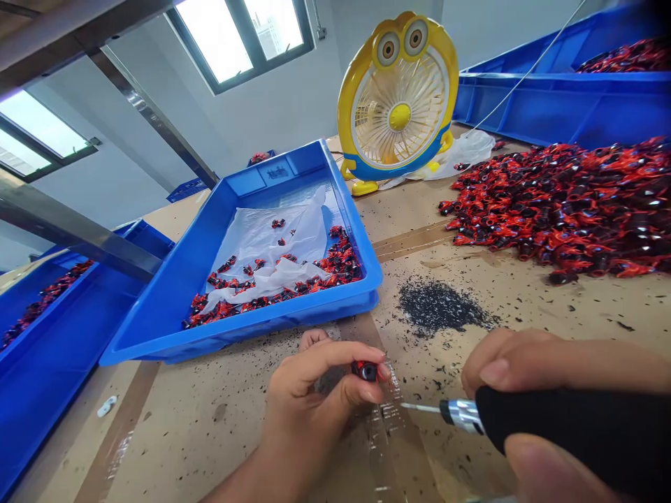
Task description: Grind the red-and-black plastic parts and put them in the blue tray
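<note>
The left hand's grip [309, 391] pinches a small red-and-black piece [365, 371] between the thumb and the index finger. The piece lies right at the fingertips, its dark round end turned toward the viewer and some red showing around it; the other fingers are bent behind the thumb and index finger.

Just to the right of this grip and slightly lower is the thin metal tip [421, 407] of a black-handled tool [566, 426]. The tip points left, toward the fingertips, and is apart from the piece. The right hand's grip [550, 360] is closed around the thick handle, fingers above and thumb below.

Beyond the left grip, up and to its right, a pile of black shavings [440, 307] sits on the tan surface [220, 440], with loose flecks scattered all about the hand. Farther out on that side lies a large heap of similar red-and-black pieces [566, 209].

Beyond the left grip and to its left stands a blue tray [288, 319], with a white sheet [277, 230] and more such pieces inside, many gathered along the near and right walls. A yellow fan [400, 115] stands well beyond the grip, past the tray's right side. A small white item [107, 406] lies well to the grip's left.
</note>
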The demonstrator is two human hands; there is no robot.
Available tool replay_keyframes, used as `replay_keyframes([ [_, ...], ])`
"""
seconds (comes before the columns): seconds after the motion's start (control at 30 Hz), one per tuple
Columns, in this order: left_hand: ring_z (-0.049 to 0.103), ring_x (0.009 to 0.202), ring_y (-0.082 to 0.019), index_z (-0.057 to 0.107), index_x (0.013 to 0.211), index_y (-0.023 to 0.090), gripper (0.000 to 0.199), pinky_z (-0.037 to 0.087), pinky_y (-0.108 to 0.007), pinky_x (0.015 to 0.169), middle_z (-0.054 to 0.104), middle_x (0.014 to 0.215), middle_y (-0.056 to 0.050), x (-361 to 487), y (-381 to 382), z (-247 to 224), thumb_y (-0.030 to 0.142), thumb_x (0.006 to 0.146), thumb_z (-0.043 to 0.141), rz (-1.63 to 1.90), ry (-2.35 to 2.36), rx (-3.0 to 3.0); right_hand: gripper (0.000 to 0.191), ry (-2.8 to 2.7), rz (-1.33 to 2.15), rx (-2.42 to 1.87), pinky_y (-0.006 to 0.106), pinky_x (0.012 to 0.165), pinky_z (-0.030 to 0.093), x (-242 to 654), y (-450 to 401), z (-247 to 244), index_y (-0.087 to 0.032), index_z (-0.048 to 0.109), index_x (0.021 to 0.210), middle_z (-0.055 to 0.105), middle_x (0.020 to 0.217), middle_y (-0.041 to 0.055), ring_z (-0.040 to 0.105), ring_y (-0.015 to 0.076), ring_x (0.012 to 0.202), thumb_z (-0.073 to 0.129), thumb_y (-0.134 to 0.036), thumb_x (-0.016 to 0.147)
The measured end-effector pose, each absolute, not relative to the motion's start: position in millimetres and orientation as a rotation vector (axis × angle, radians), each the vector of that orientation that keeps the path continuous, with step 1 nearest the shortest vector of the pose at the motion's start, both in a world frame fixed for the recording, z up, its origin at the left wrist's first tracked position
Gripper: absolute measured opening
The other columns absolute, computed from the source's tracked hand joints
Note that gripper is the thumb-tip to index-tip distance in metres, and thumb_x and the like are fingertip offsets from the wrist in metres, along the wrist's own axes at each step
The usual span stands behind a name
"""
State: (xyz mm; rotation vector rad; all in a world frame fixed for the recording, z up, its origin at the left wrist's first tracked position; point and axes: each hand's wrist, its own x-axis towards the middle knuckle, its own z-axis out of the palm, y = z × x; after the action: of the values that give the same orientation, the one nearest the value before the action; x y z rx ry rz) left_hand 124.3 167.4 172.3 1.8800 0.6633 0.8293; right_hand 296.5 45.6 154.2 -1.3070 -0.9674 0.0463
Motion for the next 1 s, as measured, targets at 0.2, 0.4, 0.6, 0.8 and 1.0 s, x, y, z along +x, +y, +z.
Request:
replay_keyframes([
  [0.2,0.07,0.067,-0.018,0.088,0.099,0.032,0.021,0.048,-0.033,0.073,0.086,0.075,0.001,125,168,170,0.051,0.094,0.082,0.824,0.638,1.893,0.029,-1.016,0.043,-1.311,0.031,0.05,0.064,295,51,169,-0.033,0.074,0.103,0.077,0.078,0.0028,0.078,0.0263,0.067,0.089,-0.049,0.084],
  [0.4,0.068,0.064,-0.017,0.088,0.099,0.033,0.019,0.048,-0.033,0.078,0.084,0.07,0.003,125,169,173,0.05,0.093,0.083,0.823,0.603,1.988,0.015,-1.021,0.131,-1.253,0.018,0.052,0.063,284,53,173,-0.031,0.066,0.11,0.077,0.078,-0.0022,0.076,0.0152,0.06,0.071,-0.043,0.102],
  [0.6,0.07,0.063,-0.017,0.089,0.106,0.033,0.02,0.049,-0.032,0.078,0.083,0.072,0.001,126,174,175,0.047,0.098,0.078,0.787,0.478,2.07,0.034,-0.918,0.072,-1.271,0.03,0.063,0.069,280,64,183,-0.031,0.072,0.096,0.077,0.078,0.0012,0.081,0.0265,0.078,0.092,-0.052,0.078],
  [0.8,0.07,0.064,-0.018,0.088,0.106,0.029,0.023,0.047,-0.035,0.079,0.084,0.072,-0.002,124,179,175,0.044,0.104,0.071,0.676,0.416,2.116,0.035,-0.943,0.1,-1.294,0.03,0.063,0.069,280,66,188,-0.03,0.072,0.092,0.076,0.076,0.0015,0.081,0.027,0.079,0.091,-0.055,0.077],
  [1.0,0.072,0.066,-0.015,0.088,0.102,0.027,0.025,0.046,-0.03,0.07,0.084,0.072,0.0,127,180,174,0.049,0.099,0.075,0.713,0.439,1.971,0.034,-0.959,0.103,-1.319,0.03,0.062,0.069,281,63,190,-0.03,0.071,0.092,0.076,0.076,0.0016,0.081,0.0268,0.078,0.09,-0.055,0.077],
])
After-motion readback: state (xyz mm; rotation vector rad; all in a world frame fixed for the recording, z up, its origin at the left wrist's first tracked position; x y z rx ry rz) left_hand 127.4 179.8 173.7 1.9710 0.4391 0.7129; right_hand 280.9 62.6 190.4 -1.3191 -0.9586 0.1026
